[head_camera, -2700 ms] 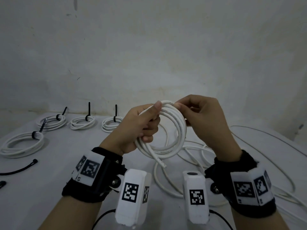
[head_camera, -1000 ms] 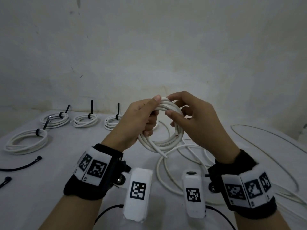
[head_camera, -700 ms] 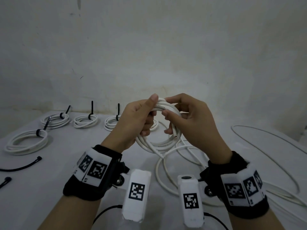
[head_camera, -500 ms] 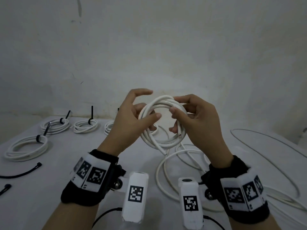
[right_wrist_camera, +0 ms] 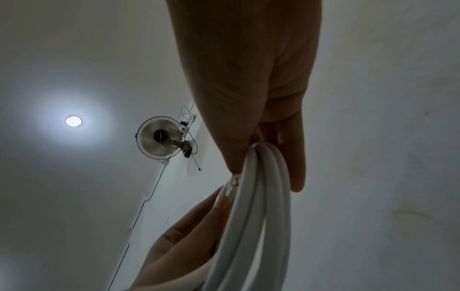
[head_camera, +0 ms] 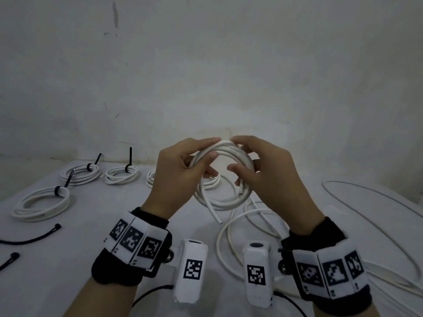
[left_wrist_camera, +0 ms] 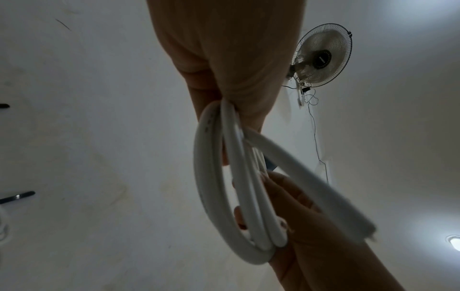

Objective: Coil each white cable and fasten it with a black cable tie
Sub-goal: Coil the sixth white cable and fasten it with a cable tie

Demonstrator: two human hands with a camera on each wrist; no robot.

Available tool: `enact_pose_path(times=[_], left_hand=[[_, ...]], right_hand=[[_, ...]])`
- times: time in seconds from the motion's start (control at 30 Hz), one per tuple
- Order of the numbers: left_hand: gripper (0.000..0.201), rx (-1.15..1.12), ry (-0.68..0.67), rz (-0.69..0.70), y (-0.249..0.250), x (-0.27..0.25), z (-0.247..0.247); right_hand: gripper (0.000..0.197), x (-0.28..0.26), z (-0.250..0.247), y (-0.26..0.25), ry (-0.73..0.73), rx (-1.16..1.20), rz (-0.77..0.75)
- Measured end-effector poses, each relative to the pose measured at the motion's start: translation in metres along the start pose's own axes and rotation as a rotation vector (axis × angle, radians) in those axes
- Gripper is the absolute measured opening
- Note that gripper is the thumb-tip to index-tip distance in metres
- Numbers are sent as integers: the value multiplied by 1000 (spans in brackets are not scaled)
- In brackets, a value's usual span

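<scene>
Wristbands with black-and-white markers [head_camera: 134, 242] are sitting nearest the head camera on both forearms, with a white camera block [head_camera: 191, 266] hanging under each wrist. Above them, the left hand [head_camera: 177, 177] is gripping the left side of a coiled white cable [head_camera: 223, 203], its thumb lying over the strands and its fingers curling round them from behind. The right hand [head_camera: 266, 177] is pinching the right side of the same coil, with the thumb pointing inward across the ring and the fingertips resting on its top arc beside the left fingertips. The coil is being held upright in the air above the white table [head_camera: 87, 225], clear of its surface. One cut end [head_camera: 219, 221] is hanging down and toward the camera from the bottom of the ring, and a second end [head_camera: 239, 193] is showing inside the ring near the right thumb. In the left wrist view the strands [left_wrist_camera: 224, 187] are running bundled from one hand to the other.

Below and to the right of the hands, loose white cable [head_camera: 229, 236] is lying in wide loops on the table. At the left edge, two black cable ties [head_camera: 34, 239] are lying flat and unused. Further back on the left, a tied coil [head_camera: 43, 202] is resting on the table, and behind it a row of smaller tied coils [head_camera: 121, 176] is sitting near the wall [head_camera: 206, 76], each with its black tie tail sticking up. Both wrist views are showing a wall fan [right_wrist_camera: 159, 137] overhead, and the right one a ceiling light [right_wrist_camera: 74, 120].
</scene>
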State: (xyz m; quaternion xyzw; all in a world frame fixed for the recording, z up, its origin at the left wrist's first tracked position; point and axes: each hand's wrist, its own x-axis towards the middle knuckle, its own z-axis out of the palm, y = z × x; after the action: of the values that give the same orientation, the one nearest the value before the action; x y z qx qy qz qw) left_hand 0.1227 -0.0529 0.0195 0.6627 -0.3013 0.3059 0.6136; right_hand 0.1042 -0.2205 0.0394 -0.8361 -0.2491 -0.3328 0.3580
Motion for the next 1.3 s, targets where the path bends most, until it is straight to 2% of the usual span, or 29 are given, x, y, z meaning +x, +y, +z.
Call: enact_pose_path(times=[0.17, 0.27, 0.5, 0.57, 0.67, 0.8, 0.87, 0.97, 1.07, 1.23, 1.3], left_hand=[[30, -55, -24, -41, 1, 0, 2], [41, 26, -84, -1, 1, 0, -2], [45, 13, -79, 25, 1, 1, -10], [44, -27, -55, 12, 2, 1, -9], [38, -77, 6, 1, 1, 0, -4], [29, -151, 100, -76, 4, -1, 5], [34, -210, 16, -178, 4, -1, 6], [32, -380, -270, -314, -6, -1, -4], [57, -478, -464, -318, -12, -1, -17], [74, -502, -393, -279, -14, -1, -14], [78, -509, -345, -271, -14, -1, -10]], right_hand=[[35, -2, 2, 1, 98, -64, -100], [34, -1, 3, 4, 148, -76, -121], [32, -1, 9, 5, 141, -11, -97], [23, -1, 10, 3, 140, 121, -18], [10, -1, 17, -2, 160, 466, 136], [23, -1, 30, -6, 272, 759, 243], [33, 0, 31, -6, 345, 866, 268], [31, 2, 25, -4, 429, 945, 289], [17, 3, 22, -3, 438, 959, 316], [29, 2, 27, -7, 400, 959, 307], [24, 2, 26, -7, 412, 961, 306]])
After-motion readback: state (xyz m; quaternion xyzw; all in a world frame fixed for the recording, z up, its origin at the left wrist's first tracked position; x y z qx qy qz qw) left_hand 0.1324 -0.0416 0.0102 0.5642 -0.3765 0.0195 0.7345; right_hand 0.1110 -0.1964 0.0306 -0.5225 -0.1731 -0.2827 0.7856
